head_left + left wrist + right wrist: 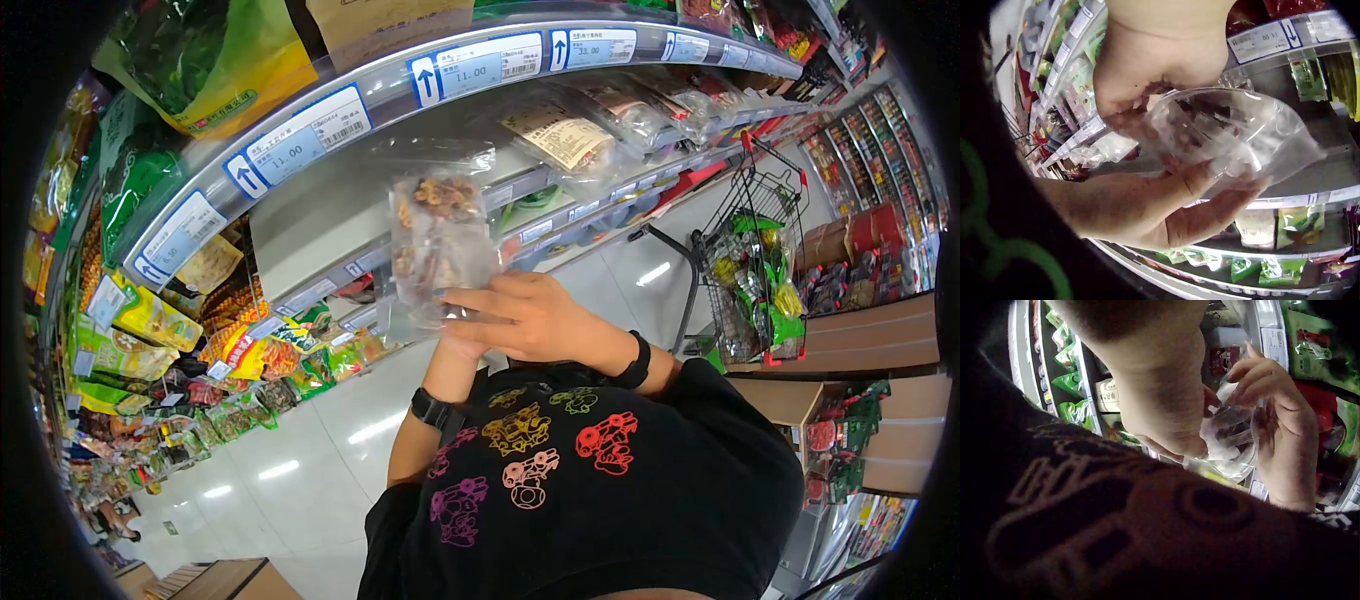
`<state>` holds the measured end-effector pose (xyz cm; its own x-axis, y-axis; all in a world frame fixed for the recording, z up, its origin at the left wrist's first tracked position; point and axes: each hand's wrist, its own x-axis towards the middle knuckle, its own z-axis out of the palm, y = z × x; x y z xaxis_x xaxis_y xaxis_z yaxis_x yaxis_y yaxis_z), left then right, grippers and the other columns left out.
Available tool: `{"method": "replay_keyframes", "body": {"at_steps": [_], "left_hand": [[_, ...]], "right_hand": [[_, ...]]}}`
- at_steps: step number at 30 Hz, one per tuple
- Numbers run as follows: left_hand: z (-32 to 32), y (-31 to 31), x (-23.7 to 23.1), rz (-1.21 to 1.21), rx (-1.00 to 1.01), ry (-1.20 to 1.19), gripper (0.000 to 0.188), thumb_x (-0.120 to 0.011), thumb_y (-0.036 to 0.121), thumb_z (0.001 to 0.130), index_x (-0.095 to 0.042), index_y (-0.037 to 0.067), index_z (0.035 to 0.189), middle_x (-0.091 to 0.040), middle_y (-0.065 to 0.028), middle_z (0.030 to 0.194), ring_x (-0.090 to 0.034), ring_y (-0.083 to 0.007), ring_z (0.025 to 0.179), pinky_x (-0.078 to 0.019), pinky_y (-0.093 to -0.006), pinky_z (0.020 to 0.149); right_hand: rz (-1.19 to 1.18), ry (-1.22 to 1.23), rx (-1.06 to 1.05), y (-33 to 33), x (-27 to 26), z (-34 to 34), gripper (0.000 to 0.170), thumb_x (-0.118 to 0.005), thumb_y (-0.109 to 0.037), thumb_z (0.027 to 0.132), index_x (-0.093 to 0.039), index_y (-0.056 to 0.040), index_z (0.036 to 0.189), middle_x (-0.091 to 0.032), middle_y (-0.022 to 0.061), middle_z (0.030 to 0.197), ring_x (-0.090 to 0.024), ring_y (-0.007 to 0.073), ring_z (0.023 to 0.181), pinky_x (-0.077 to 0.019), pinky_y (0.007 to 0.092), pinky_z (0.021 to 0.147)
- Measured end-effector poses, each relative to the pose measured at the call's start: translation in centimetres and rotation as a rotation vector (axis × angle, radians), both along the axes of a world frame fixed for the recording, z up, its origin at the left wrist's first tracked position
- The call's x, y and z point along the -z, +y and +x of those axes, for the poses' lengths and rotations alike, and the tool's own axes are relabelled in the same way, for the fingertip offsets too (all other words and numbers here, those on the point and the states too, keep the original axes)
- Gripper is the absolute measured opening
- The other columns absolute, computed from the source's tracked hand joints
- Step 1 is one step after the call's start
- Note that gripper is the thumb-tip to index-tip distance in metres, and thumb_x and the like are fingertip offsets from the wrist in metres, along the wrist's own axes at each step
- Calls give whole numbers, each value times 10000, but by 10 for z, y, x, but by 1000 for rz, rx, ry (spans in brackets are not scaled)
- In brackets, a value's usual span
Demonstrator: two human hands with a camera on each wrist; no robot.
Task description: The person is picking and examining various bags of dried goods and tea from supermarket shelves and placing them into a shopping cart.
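OK, right hand point(535, 312) pinches a clear food bag point(438, 238) mid-frame, left hand point(1284, 428) has fingers curled round it. Shopping cart point(765, 190) at right.

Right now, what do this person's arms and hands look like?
Left hand and right hand are gloveless. A black band circles each wrist. Short black sleeves belong to a shirt printed with colourful cartoon outlines.

Black T-shirt point(640, 480) with short sleeves, outlined cartoon prints point(517, 432) in yellow, red, purple; on wrists, dark bands point(634, 366).
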<state>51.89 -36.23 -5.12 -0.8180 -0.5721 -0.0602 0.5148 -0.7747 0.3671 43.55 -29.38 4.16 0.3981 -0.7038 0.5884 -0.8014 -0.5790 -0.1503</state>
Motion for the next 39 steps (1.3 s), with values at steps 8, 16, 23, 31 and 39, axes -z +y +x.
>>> {"method": "replay_keyframes", "body": {"at_steps": [8, 16, 23, 31, 39], "left_hand": [[-2, -2, -3, 169, 116, 275, 516, -383, 352, 868, -237, 162, 1325, -493, -108, 972, -508, -205, 872, -480, -332, 718], [-5, -8, 12, 300, 196, 580, 448, -339, 372, 865, -322, 184, 1271, -256, -119, 1351, -439, -306, 1051, -364, -398, 914], [0, -18, 7, 109, 87, 353, 563, -360, 456, 843, -259, 137, 1295, -249, -126, 1344, -424, -318, 1085, -442, -427, 839], [45, -31, -29, -163, -168, -223, 409, -474, 249, 847, -360, 57, 1189, -485, -104, 1132, -501, -206, 940, -440, -339, 790], [54, -39, -9, -439, -597, -558, 357, -582, -5, 737, -385, 47, 1031, -504, -12, 764, -499, -110, 668, -420, -243, 624]], "right_hand": [[8, -42, 68, 3, 9, -6, 330, -584, -159, 636, -576, -127, 964, -540, 26, 951, -542, 164, 709, -447, 287, 573], [34, -8, 43, 1, 14, -14, 323, -606, -178, 638, -583, -133, 957, -467, 6, 715, -530, 158, 610, -441, 291, 518], [71, 25, -1, -4, 6, -17, 414, -605, -171, 642, -556, -135, 1051, -411, 8, 638, -492, 165, 532, -412, 277, 456], [119, -398, 147, 4, 9, -39, 609, -564, -14, 624, -423, -59, 1215, -518, 50, 623, -501, 158, 462, -408, 270, 454], [551, -1113, 83, -17, 71, -31, 585, -541, 29, 739, -287, -30, 1264, -564, 49, 736, -530, 91, 569, -438, 224, 538]]}}
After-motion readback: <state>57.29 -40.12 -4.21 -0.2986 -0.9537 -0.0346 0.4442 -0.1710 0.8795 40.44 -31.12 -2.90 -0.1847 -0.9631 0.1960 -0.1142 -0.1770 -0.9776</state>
